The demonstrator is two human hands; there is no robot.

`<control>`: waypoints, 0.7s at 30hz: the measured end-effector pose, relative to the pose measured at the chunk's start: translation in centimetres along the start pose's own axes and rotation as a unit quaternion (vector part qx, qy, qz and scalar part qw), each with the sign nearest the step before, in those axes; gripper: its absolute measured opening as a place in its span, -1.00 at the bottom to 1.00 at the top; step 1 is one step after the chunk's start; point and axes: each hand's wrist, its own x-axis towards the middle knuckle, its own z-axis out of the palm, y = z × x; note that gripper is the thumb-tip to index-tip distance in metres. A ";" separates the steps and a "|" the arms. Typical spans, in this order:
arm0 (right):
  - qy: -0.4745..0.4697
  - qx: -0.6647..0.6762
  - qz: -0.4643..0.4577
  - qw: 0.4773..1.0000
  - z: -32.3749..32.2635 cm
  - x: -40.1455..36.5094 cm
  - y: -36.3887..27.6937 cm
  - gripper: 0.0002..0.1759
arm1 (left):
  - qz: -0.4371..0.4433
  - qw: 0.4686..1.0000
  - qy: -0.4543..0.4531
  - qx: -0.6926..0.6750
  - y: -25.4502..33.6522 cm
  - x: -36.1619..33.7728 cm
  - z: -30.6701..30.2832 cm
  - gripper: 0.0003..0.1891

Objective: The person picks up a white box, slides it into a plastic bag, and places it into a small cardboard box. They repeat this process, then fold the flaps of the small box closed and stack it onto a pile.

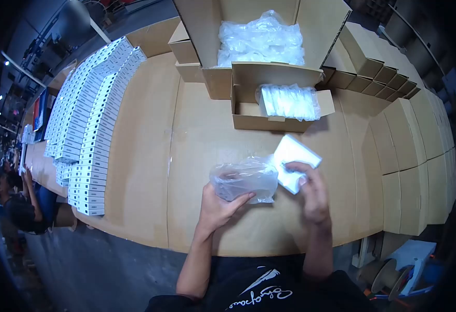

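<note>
A clear plastic bag (244,179) is in my left hand (220,207), with the thumb laid across its near side and the fingers behind it. My right hand (313,195) grips a flat white box (296,156) between thumb and fingers. The box is tilted, and its left edge overlaps the right end of the bag in this view. Just beyond both hands stands an open cardboard carton (259,124) with a row of bagged white items (290,101) inside.
A larger open carton (215,83) full of clear plastic bags (261,39) stands behind. Stacked small white boxes (90,130) line the left; brown cartons (404,125) are piled at the right. A cardboard sheet (139,156) covers the table. Another person (22,208) is at far left.
</note>
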 end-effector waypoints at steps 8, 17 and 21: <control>0.150 0.173 -0.178 0.957 0.8 4.5 -2.5 -0.31 | -0.027 0.999 -0.033 -0.021 -0.7 -0.2 0.4 -0.47; 0.065 0.209 -0.157 0.963 3.1 4.6 -2.2 -0.54 | -0.029 0.998 -0.045 -0.023 0.3 -0.4 1.4 -0.50; 0.049 0.193 -0.136 0.970 2.2 4.1 -1.9 -0.59 | -0.032 0.998 -0.043 -0.042 0.3 -0.7 1.2 -0.51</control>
